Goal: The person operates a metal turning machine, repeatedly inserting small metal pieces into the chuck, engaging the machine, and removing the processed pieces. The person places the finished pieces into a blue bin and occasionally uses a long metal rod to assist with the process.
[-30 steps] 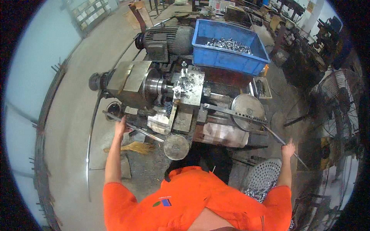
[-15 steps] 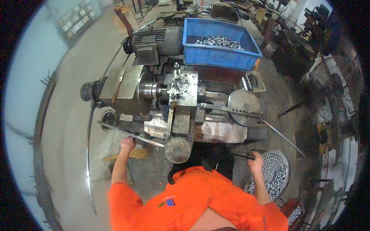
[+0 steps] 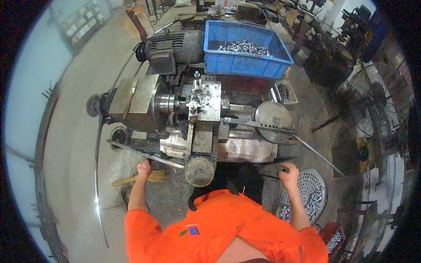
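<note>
- Head view: my left hand [image 3: 144, 167] is curled around the long steel lever [image 3: 144, 154] at the near left of the lathe [image 3: 197, 118].
- My right hand [image 3: 289, 174] is closed over a dark handle [image 3: 272, 168], near right.
- That lever looks stiff, heavy and probably oily; I judge its end the best place to grasp.
- Blue bin [image 3: 245, 50] of metal parts sits far; I see no readable labels.

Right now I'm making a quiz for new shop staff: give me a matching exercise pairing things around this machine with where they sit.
Things:
1. blue bin
2. left hand
3. right hand
4. perforated basket

Places:
A. on the long lever bar at the machine's front left
B. low on the right, holding small metal parts
C. behind the machine
D. at the machine's front right edge

Pairs: 1-C, 2-A, 3-D, 4-B
</note>
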{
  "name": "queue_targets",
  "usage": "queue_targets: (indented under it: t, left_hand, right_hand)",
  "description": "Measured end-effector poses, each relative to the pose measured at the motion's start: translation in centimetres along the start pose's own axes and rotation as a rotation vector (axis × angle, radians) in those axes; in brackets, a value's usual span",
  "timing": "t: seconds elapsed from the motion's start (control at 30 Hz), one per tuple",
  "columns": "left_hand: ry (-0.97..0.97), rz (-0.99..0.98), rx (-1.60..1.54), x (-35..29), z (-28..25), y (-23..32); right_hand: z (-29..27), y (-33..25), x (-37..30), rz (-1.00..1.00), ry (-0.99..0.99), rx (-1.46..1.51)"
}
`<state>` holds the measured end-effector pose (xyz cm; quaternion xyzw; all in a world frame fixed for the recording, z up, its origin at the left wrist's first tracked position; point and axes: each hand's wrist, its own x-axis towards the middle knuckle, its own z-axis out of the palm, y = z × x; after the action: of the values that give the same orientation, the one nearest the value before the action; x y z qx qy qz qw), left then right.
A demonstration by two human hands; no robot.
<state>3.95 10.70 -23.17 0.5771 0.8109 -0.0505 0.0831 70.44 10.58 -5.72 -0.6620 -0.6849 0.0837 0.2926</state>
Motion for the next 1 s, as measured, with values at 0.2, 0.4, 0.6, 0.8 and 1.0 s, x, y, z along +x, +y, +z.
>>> queue_targets:
  t: [0.2,0.4,0.6,0.8,1.0]
  left_hand:
    - [0.114,-0.301,-0.344,-3.1,0.1,2.1]
    - [-0.061,-0.226,-0.707,-5.6,-9.6,-6.6]
    - [0.644,-0.157,-0.396,-12.2,-26.4,-11.4]
    - [0.497,-0.651,-0.061,-18.8,-17.9,-21.7]
    - [0.446,-0.765,-0.315,-17.3,-19.8,-10.7]
  right_hand:
    - [0.4,-9.3,8.9,-0.178,-0.046,0.175]
    - [3.6,-23.9,18.0,-0.801,-0.198,0.241]
    - [11.6,-33.5,21.8,-0.784,-0.383,0.088]
    - [13.2,-37.6,21.8,-0.715,-0.585,-0.104]
    - [14.1,-36.0,22.8,-0.734,-0.479,-0.071]
